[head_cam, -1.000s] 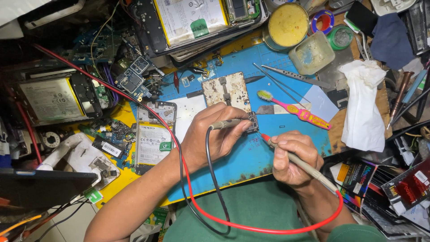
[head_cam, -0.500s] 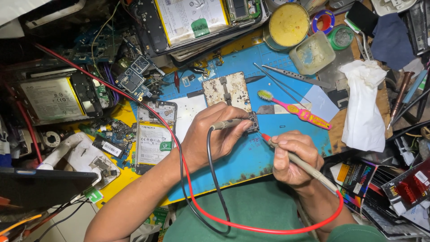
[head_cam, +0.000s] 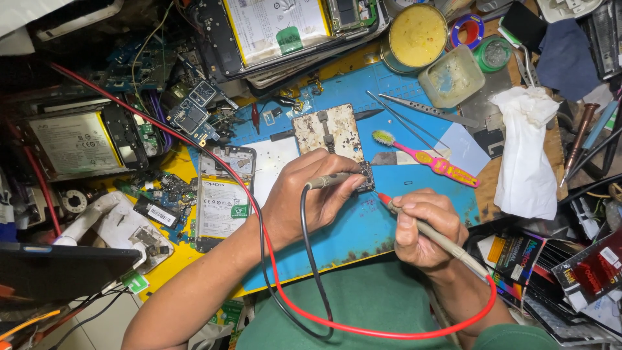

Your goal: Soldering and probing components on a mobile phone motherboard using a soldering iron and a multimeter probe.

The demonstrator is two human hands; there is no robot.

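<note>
Left hand (head_cam: 311, 201) grips black probe (head_cam: 327, 181), tip on small circuit board (head_cam: 366, 175). Right hand (head_cam: 424, 227) grips red probe (head_cam: 387, 199), tip beside board. Board lies on blue mat (head_cam: 363, 227), bench middle, flat for steady touch. Pink toothbrush (head_cam: 431, 159) near.

Clothing: my green top (head_cam: 363, 304) covers the torso and shoulder at the worktop's near edge.
Arms: both forearms bare, no sleeves on them.
Hands: left hand (head_cam: 311, 194) and right hand (head_cam: 424, 227), no gloves, rings or watch.
</note>
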